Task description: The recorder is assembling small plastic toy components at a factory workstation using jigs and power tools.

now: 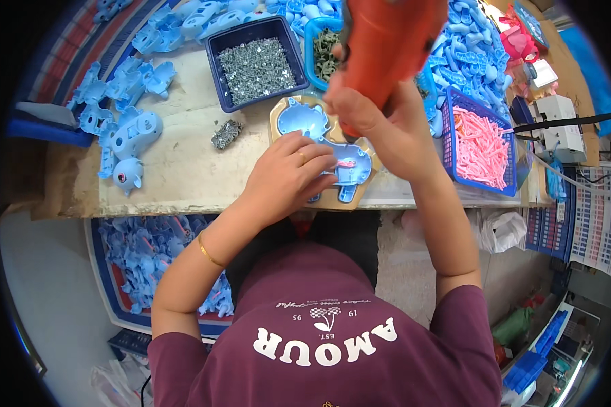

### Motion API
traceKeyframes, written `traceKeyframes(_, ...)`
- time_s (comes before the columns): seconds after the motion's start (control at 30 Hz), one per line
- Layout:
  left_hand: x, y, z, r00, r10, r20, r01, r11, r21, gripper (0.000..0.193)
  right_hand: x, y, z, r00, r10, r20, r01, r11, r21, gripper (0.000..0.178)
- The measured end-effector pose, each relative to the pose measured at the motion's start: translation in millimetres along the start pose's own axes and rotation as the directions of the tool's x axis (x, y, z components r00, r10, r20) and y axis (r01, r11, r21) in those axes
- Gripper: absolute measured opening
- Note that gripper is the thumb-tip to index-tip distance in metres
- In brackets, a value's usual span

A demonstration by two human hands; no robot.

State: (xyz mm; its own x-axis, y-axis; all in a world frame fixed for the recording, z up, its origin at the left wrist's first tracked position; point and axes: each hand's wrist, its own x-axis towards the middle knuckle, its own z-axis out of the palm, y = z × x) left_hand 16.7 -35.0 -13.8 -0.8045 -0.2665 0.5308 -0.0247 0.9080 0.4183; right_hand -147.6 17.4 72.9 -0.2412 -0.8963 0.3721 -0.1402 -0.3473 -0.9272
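Observation:
In my right hand (404,132) is an orange electric screwdriver (395,47), raised over the table with its tip pointing down; my fingers are wrapped round it. A light blue plastic toy shell half (304,119) lies hollow side up in a tan holding block (276,115) at the table's front edge. Inside the shell is a small pink part (346,163). My left hand (285,173) rests over the shell's left side with its fingers stretched out and slightly apart, covering part of it. The left thumb is hidden.
Behind the block stand a dark tray of screws (256,68) and a blue tub of greenish-grey parts (326,57). Loose screws (227,134) lie to the left, beside blue shells (132,132). A basket of pink parts (482,146) stands right. Below the table is a bin of blue parts (142,264).

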Motion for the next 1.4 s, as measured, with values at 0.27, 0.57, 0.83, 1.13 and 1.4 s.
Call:
traceKeyframes(0.27,-46,7,-7,0.983,-0.162,-0.090,0.166,0.985,0.049,0.033,52,-87,-40,0.709,-0.656,-0.260,0.335,0.637,-0.694,0.027)
traceKeyframes(0.57,-50,16,2,0.987,-0.141,-0.082,0.149,0.983,0.108,0.045,149,-90,-34,0.925,-0.353,0.137,0.378,0.890,-0.254,0.069)
traceKeyframes(0.83,-47,15,14,0.984,-0.172,-0.055,0.178,0.972,0.155,0.047,69,-77,24,0.989,-0.106,-0.099,0.122,0.978,0.171,0.067)
traceKeyframes(1.13,-47,12,22,0.982,-0.186,-0.036,0.190,0.957,0.218,0.038,46,-64,31,0.987,0.009,-0.160,0.023,0.980,0.199,0.064)
traceKeyframes(1.4,-47,13,20,0.981,-0.191,-0.029,0.192,0.954,0.232,0.042,27,-60,50,0.932,0.019,-0.363,-0.012,1.000,0.021,0.055)
